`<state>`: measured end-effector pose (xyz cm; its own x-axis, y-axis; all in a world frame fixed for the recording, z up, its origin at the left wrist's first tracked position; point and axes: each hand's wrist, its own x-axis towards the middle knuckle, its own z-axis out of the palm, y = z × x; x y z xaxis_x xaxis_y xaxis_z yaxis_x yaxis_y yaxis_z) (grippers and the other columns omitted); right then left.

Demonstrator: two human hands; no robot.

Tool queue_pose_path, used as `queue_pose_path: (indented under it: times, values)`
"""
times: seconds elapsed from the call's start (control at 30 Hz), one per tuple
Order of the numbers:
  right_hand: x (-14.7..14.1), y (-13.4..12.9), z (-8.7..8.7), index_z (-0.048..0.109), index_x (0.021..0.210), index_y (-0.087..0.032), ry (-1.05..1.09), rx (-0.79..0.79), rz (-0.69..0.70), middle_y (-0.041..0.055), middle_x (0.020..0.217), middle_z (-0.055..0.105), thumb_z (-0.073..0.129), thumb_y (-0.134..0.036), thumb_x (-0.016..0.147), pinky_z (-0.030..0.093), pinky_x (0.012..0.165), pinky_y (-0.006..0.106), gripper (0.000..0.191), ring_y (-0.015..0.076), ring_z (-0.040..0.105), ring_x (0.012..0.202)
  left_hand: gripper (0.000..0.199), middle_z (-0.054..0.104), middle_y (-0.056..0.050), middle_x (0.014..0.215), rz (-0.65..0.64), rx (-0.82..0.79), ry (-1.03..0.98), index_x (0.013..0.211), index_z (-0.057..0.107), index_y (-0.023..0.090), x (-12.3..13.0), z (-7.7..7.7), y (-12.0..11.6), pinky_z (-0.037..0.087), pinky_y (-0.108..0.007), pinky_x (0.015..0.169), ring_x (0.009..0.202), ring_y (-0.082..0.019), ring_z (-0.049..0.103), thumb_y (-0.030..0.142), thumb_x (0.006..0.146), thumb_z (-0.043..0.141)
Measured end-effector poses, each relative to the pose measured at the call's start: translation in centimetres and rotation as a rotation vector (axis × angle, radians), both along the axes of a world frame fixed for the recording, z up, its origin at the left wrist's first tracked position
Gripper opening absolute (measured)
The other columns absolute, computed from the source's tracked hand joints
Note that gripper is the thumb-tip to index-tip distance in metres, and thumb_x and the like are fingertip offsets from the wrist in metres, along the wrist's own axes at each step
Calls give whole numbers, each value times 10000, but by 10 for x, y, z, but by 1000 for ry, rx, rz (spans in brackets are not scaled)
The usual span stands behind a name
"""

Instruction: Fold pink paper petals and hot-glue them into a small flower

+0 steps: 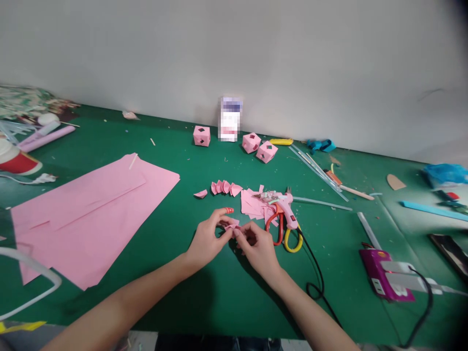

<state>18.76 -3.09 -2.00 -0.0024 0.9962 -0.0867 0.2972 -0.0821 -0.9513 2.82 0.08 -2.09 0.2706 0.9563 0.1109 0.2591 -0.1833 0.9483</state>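
My left hand (pixel 207 240) and my right hand (pixel 262 249) meet low over the middle of the green table. Between their fingertips they pinch a small piece of pink paper (pixel 233 226), partly hidden by the fingers. Just beyond lie a row of folded pink paper pieces (pixel 225 188) and a single folded piece (pixel 200 194). A pile of flat pink paper pieces (pixel 250 202) sits beyond my right hand. On its right edge rests a pink glue gun (pixel 290 212), lying over scissors (pixel 293 241) with red and yellow handles.
Three pink paper cubes (pixel 202 136) with diamond-shaped holes stand near the wall, beside a blurred upright card (pixel 230 119). Large pink sheets (pixel 109 229) cover the left. Clear glue sticks (pixel 321 173) lie back right. At right is a purple power strip (pixel 383 280); a black cord (pixel 314 256) trails nearby.
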Motion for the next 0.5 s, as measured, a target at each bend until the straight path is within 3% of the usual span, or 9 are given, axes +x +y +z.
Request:
queue_pose_path:
  times: [0.33,0.5]
  values:
    - [6,-1,-3,607,861,-205,3,0,76,6,653,650,544,-396,930,483,511,229,213,145,623,576,346,730,-3,946,22,15,34,1204,507,222,-2,1,1,555,-294,839,879,-145,706,209,875,612]
    - [5,-1,4,608,849,-199,-48,50,73,6,678,653,566,-327,916,462,505,220,151,130,603,571,356,729,3,942,-13,39,63,1213,504,225,-3,3,1,555,-286,847,896,-141,702,196,873,605]
